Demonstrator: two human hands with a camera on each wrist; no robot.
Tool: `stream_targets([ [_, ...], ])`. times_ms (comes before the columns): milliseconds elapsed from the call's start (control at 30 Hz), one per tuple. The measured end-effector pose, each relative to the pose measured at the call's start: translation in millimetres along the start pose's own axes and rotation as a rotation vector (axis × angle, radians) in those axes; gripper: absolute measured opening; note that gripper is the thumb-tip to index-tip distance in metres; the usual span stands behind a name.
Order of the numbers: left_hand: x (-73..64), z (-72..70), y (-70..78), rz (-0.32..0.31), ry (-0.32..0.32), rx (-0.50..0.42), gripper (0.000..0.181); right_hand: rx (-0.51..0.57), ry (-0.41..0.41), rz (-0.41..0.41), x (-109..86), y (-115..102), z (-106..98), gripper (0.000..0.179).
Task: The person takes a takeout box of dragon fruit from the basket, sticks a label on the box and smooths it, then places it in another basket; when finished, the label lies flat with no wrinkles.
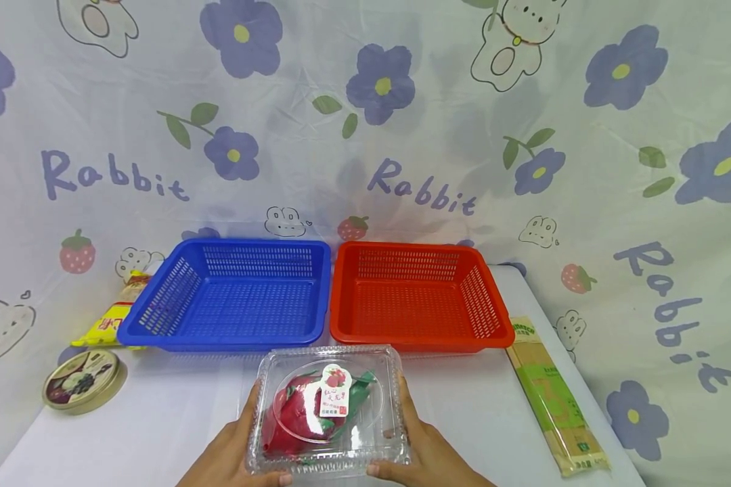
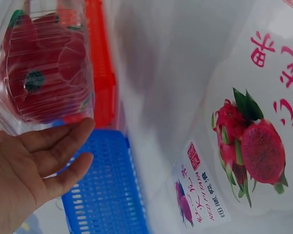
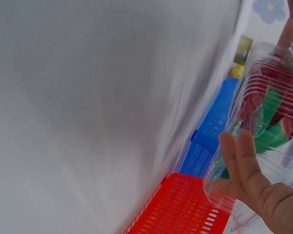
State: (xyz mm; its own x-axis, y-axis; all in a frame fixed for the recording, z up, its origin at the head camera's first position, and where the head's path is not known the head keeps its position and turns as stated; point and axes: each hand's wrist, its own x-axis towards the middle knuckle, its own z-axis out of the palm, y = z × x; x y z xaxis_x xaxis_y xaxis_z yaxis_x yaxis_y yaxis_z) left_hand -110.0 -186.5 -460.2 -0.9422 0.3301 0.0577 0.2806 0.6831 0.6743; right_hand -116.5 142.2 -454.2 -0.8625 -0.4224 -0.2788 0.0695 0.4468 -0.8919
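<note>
Fingers of the left hand (image 1: 234,450) and right hand (image 1: 431,452) grip a clear box (image 1: 368,426) from opposite sides, lying along its walls while the thumbs rest at its near edge. I take the two-sided hold to be for balance: such a thin shell would likely buckle if pinched from one side only. It is at the near middle of the white table (image 1: 176,399); whether its base touches down, I cannot tell. Inside, a red fruit (image 1: 295,416) with green tips lies mostly toward the left, so I'd expect that hand to bear more weight. A white label (image 1: 334,399) on the lid faces up, upright from my side. Just beyond, a blue basket (image 1: 219,340) and a red basket (image 1: 420,341) stand side by side, mouths up, easy for either hand to reach, I judge. Farther out, a round tin (image 1: 84,382) and a yellow packet (image 1: 108,326) sit at the left and a long green packet (image 1: 556,399) at the right, perhaps set aside to give the hands room.
</note>
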Motion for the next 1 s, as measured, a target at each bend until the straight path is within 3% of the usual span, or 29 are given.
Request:
stream_targets([
  [167,0.4,-1.5,2.9,0.004,-0.002,-0.017,0.134,0.076,-0.016,-0.039,-2.3,-0.5,1.1,0.124],
  [333,1.0,-5.6,8.2,-0.061,-0.045,-0.042,0.132,0.134,-0.028,-0.072,-2.8,-0.4,2.4,0.123],
  [600,2.6,-8.3,12.2,-0.121,-0.096,-0.073,0.13,0.243,-0.043,-0.052,-4.2,-5.6,4.2,0.122],
  [800,2.6,-8.4,13.3,-0.122,-0.1,-0.067,0.13,0.318,-0.055,-0.016,-5.8,-8.7,5.3,0.12],
  [1000,2.3,-8.8,14.5,-0.115,-0.085,-0.065,0.13,0.297,-0.037,-0.028,-5.9,-10.2,4.5,0.12],
])
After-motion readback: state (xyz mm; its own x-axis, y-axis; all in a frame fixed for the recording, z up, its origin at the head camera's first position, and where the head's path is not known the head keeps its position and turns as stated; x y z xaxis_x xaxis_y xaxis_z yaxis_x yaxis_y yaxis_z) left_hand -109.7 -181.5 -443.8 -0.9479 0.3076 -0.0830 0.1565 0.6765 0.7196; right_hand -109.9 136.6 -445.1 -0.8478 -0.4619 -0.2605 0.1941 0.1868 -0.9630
